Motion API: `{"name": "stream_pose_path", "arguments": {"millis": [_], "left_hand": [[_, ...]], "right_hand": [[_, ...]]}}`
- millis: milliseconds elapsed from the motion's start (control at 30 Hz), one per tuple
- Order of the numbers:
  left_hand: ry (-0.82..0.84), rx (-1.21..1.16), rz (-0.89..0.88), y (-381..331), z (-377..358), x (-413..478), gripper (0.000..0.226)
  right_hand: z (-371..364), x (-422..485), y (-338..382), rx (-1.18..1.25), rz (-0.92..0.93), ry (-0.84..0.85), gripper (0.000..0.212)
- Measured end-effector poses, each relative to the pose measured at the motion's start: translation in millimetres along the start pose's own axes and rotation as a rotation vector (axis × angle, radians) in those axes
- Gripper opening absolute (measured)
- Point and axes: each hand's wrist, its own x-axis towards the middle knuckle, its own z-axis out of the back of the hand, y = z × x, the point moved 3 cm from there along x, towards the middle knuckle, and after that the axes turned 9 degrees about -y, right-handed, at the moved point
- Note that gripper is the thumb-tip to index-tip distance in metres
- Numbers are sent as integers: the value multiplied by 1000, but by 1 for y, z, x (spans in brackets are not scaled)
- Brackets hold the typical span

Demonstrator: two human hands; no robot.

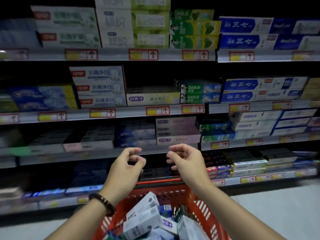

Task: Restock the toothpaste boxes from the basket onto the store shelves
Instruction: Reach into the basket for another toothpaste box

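Left hand (127, 164) and right hand (184, 161) empty, fingers loosely curled, held before the shelves (69, 157). Toothpaste boxes (143, 217) lie below in the red basket (204, 210), jumbled; neither hand clearly nearer.

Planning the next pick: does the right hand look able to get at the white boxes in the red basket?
Probably yes. The right hand holds nothing, fingers loosely curled, and hovers above the open-topped red basket; the white boxes lie uncovered on top, with nothing between.

Red-framed price tags (143, 54), pale floor (277, 213)
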Motion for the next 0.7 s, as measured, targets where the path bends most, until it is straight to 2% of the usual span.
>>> {"name": "stream_pose_path", "arguments": {"millis": [167,367,567,700], "left_hand": [[31,54,43,31,13,-16,19],[151,191,138,74,9,-26,17],[283,247,301,98,3,-33,14],[312,344,262,113,2,-37,14]], "right_hand": [[-5,-19,-33,-8,-87,37,6],[-10,-32,-75,-23,-207,107,8],[-18,-40,-101,-95,-292,210,6],[-25,-38,-108,-122,-318,303,7]]}}
